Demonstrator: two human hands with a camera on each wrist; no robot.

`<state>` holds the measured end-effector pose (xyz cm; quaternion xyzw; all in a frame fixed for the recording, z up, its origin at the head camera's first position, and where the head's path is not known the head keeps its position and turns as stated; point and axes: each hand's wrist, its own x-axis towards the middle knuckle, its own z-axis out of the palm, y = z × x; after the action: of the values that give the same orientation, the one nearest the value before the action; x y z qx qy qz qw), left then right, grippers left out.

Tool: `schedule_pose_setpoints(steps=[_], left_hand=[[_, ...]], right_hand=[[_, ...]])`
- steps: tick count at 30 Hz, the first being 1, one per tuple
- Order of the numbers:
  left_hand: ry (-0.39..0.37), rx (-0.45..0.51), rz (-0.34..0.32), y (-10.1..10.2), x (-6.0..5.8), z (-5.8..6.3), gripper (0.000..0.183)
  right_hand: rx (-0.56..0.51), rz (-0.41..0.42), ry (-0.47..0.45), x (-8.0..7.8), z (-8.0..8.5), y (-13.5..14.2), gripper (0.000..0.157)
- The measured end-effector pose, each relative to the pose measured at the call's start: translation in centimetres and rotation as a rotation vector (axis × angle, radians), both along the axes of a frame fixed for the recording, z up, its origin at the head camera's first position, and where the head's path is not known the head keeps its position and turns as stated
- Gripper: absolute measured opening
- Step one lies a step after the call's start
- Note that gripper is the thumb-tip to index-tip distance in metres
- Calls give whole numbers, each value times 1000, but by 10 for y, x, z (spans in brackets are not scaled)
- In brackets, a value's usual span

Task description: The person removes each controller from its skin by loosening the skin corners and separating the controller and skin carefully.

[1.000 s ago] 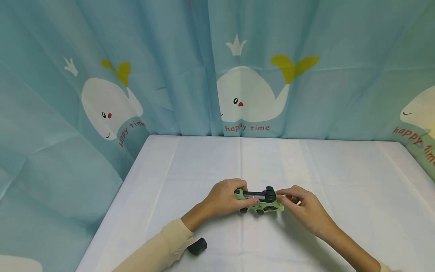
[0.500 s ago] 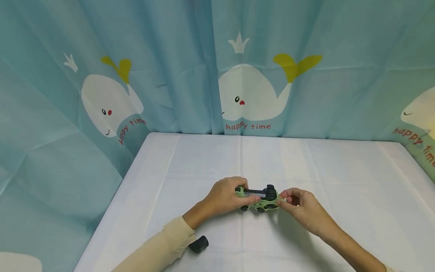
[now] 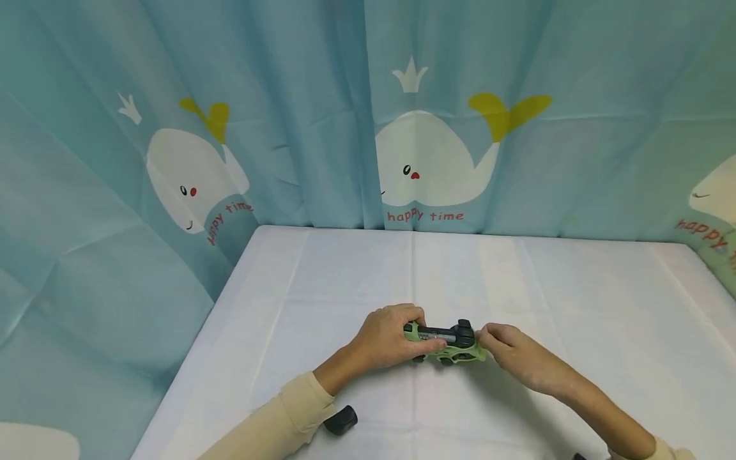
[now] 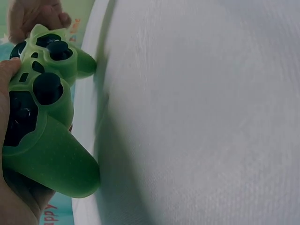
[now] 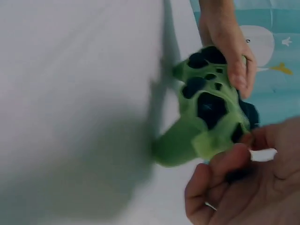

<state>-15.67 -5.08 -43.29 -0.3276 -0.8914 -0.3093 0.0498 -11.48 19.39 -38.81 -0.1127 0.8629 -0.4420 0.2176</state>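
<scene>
My left hand (image 3: pixel 388 335) grips a black game controller (image 3: pixel 439 333) dressed in a light green rubbery cover (image 3: pixel 464 353), holding it just above the white tabletop. In the left wrist view, the cover (image 4: pixel 56 164) wraps the handles, and the thumbsticks and buttons poke through its openings. The right hand (image 3: pixel 520 358) is at the controller's other end, its thumb and fingertips pinching the cover's edge. Up close in the right wrist view, a corner of the cover (image 5: pixel 206 144) stands loose beside these fingertips (image 5: pixel 236 152). Part of the controller's back is hidden by the left hand.
A white cloth (image 3: pixel 345 268) covers the table. Beside the left sleeve shows a black rounded piece (image 3: pixel 341 420); another dark bit (image 3: pixel 578 456) peeks in near the right forearm. Blue curtains (image 3: pixel 310 115) with whale prints hang behind and to the left.
The right hand's fingers have curled in more tightly at the cover's edge, and the hand has turned slightly. The left hand keeps its hold on the controller. The whole view has shifted a little.
</scene>
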Motion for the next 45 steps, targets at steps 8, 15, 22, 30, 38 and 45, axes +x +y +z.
schedule_pose_setpoints(steps=[8, 15, 22, 30, 38, 45], left_hand=[[13, 9, 5, -1, 2, -1, 38], [22, -2, 4, -1, 2, -2, 38], [-22, -3, -8, -1, 0, -2, 38], [-39, 31, -9, -1, -3, 0, 36], [-50, 29, 3, -2, -3, 1, 37], [-16, 5, -3, -1, -2, 1, 39]], right_hand=[[28, 115, 147, -6, -3, 2, 22], [250, 62, 230, -2, -2, 1, 15], [330, 49, 250, 0, -10, 5, 15], [69, 18, 223, 1, -30, 15, 15], [-149, -71, 210, 1, -38, 18, 25], [-201, -171, 380, 3, -36, 9, 29]])
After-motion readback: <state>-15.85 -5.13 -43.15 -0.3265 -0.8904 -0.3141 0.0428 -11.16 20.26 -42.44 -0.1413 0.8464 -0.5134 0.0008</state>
